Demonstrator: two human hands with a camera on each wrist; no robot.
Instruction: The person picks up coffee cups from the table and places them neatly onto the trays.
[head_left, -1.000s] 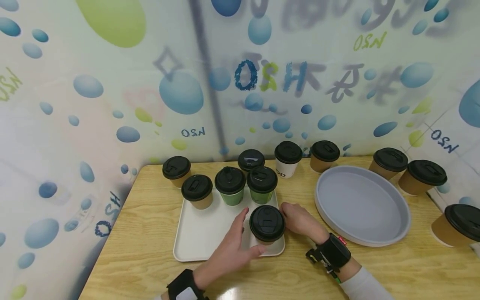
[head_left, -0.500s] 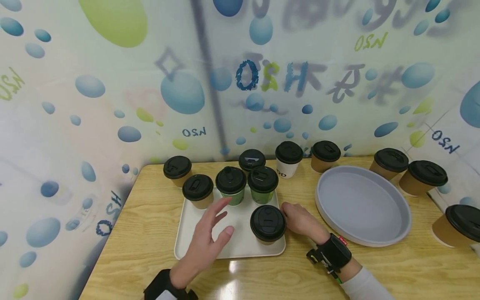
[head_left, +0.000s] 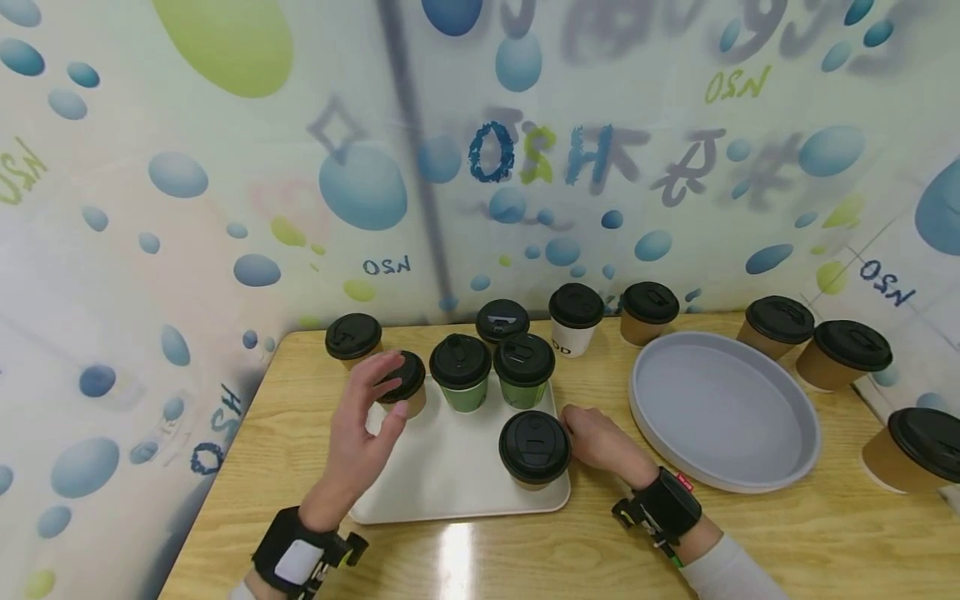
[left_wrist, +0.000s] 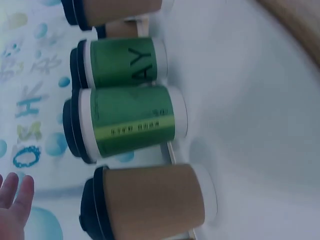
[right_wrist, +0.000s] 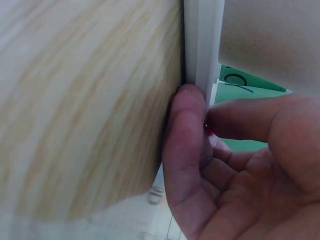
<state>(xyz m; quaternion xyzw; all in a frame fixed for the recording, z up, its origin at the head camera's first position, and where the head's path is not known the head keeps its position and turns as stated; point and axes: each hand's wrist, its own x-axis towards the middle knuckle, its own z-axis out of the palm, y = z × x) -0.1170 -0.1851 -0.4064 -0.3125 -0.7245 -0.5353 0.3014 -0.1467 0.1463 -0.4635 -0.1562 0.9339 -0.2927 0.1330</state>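
A white rectangular tray (head_left: 442, 479) lies on the table with several lidded paper cups on it. Its right rim is pinched between thumb and fingers of my right hand (head_left: 600, 439), as the right wrist view shows. Close beside that hand stands a black-lidded cup (head_left: 535, 447) at the tray's front right. My left hand (head_left: 356, 442), fingers spread and holding nothing, hovers over the tray's left side. It partly hides a brown cup (head_left: 411, 400) at the back left. Two green cups (head_left: 462, 392) (left_wrist: 132, 120) stand along the back of the tray.
A round grey tray (head_left: 723, 408) is to the right. Around it are brown cups, one at the far right (head_left: 907, 454). Behind the white tray stand a white cup (head_left: 573, 333) and other black-lidded cups. A patterned backdrop (head_left: 450, 208) rises behind the table.
My left hand has let go of the front-right cup and moved left across the tray to its left side. The right hand has stayed at the tray's right rim.
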